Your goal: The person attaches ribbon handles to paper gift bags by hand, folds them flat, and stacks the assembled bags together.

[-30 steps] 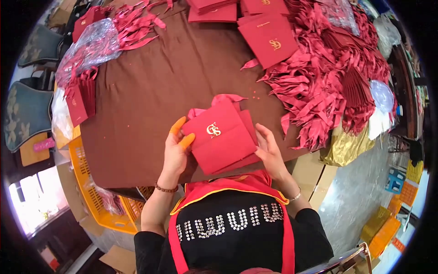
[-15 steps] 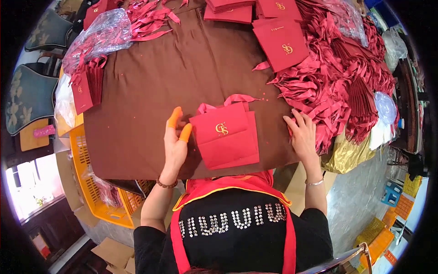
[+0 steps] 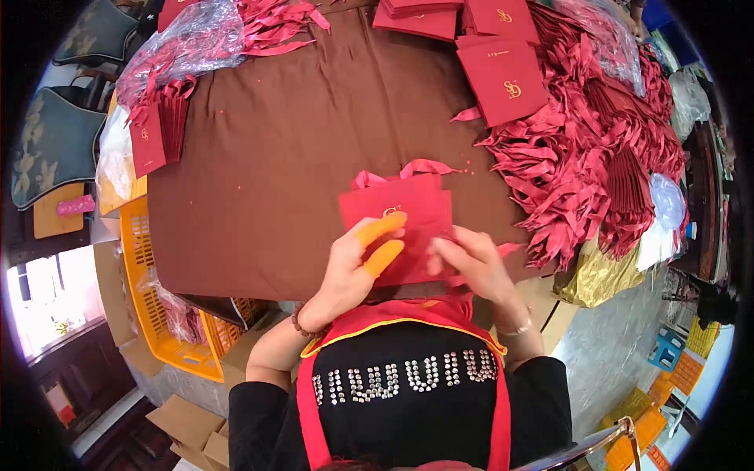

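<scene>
A flat dark-red paper bag point(image 3: 393, 198) with a gold emblem and ribbon handles lies near the table's front edge, on top of at least one more. My left hand point(image 3: 355, 259), with orange finger covers on thumb and index finger, rests over its left part. Those two fingers are stretched out and apart. Over the bag's right side, my right hand point(image 3: 477, 263) has its fingers curled together, slightly blurred. A strip of red ribbon point(image 3: 510, 250) sticks out beside that hand, seemingly held in it. The hands hide the bag's lower part.
Red ribbons point(image 3: 550, 173) and folded bags are heaped along the right. Stacked red bags point(image 3: 503, 78) lie at the back right. More bags point(image 3: 149, 141) stand at the left edge by clear plastic wrap point(image 3: 188, 39). A brown cloth point(image 3: 259, 180) covers the table; an orange crate point(image 3: 149, 314) stands below left.
My right hand has come from the ribbon heap to the bag's right side, with red ribbon now showing beside it. My left hand has moved right, onto the bag.
</scene>
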A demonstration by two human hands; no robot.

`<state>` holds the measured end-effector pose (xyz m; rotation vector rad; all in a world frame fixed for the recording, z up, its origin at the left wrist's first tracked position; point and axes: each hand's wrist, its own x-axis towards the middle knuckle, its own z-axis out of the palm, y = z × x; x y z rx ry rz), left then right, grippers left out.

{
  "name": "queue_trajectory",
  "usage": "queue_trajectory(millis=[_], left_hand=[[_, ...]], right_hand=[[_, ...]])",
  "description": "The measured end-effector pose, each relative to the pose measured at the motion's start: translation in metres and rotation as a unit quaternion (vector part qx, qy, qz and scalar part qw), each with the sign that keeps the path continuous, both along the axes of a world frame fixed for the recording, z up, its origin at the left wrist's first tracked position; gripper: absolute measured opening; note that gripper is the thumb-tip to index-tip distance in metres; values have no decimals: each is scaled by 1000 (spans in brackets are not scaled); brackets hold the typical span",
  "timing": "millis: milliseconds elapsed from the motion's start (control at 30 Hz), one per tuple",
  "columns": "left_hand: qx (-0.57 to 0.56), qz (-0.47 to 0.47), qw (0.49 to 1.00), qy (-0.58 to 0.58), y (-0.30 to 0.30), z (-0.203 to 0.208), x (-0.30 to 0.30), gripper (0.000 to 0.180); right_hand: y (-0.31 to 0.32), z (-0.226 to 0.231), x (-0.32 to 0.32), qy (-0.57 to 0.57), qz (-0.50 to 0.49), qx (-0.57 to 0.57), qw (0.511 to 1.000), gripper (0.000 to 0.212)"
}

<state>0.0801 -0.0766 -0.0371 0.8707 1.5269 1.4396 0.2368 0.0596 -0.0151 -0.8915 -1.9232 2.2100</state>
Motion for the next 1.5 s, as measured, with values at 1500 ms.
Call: queue_trajectory(millis=[1500], left_hand=[[-134, 102, 957, 236, -17, -22, -40, 20]], right_hand=[[23, -47, -66, 5, 120, 592, 797, 45]])
